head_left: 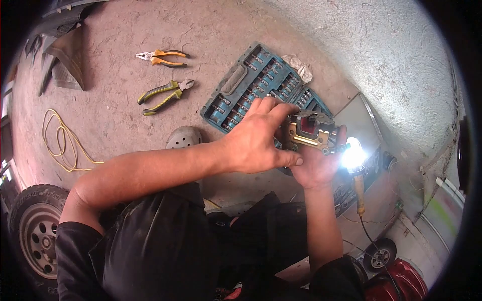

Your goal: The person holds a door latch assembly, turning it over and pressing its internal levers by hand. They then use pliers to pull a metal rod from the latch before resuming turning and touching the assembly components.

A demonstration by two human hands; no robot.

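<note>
A gold-coloured metal door latch [307,141] with a dark housing and a reddish inner part is held up in front of me. My right hand [316,172] supports it from beneath, palm upward, its fingers mostly hidden behind the metal. From the left, my left hand [258,135] grips the latch's side with curled fingers, the thumb stretched out below. Just right of the latch glows a work lamp [354,154] with a yellowish handle; its glare hides some detail there. Behind my hands lies an open teal socket set case [236,80] holding several sockets.
Orange-handled pliers [163,57] and green-handled cutters [165,94] lie on the concrete floor. A yellow cord [68,140] curls at left, above a vehicle wheel [40,236]. At right are a rough wall [396,65], a small wheel [380,254] and a red object [401,283].
</note>
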